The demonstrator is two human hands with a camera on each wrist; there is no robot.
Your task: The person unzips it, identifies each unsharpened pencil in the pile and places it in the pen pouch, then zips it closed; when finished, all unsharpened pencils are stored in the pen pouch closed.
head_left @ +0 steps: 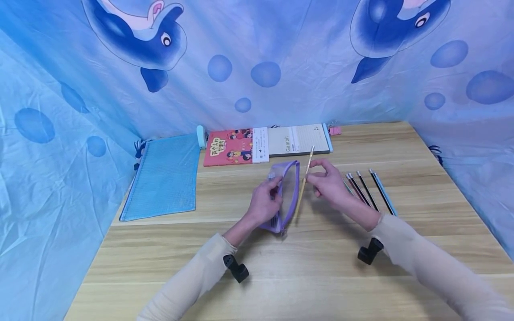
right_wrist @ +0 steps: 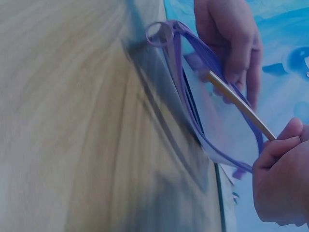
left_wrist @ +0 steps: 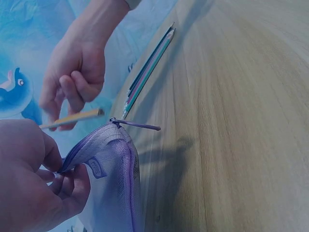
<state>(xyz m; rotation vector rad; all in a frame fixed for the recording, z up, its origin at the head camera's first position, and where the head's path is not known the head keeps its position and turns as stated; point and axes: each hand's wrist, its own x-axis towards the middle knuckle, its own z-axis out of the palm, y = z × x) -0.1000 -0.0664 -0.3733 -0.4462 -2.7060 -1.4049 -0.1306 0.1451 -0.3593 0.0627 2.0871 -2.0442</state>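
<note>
A study desk [head_left: 401, 147] at home: dolphin-print cloth [head_left: 257, 58] backdrop, books [head_left: 230, 147], pencils [head_left: 369, 191].

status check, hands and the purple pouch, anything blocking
Left hand grips purple mesh pouch, mouth held open. Right hand pinches yellow pencil, tip at the opening. Remaining pencils beside right hand; nothing blocking.

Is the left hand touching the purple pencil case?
Touching. The left wrist view shows the left hand pinching the purple pencil case at its open edge.
</note>
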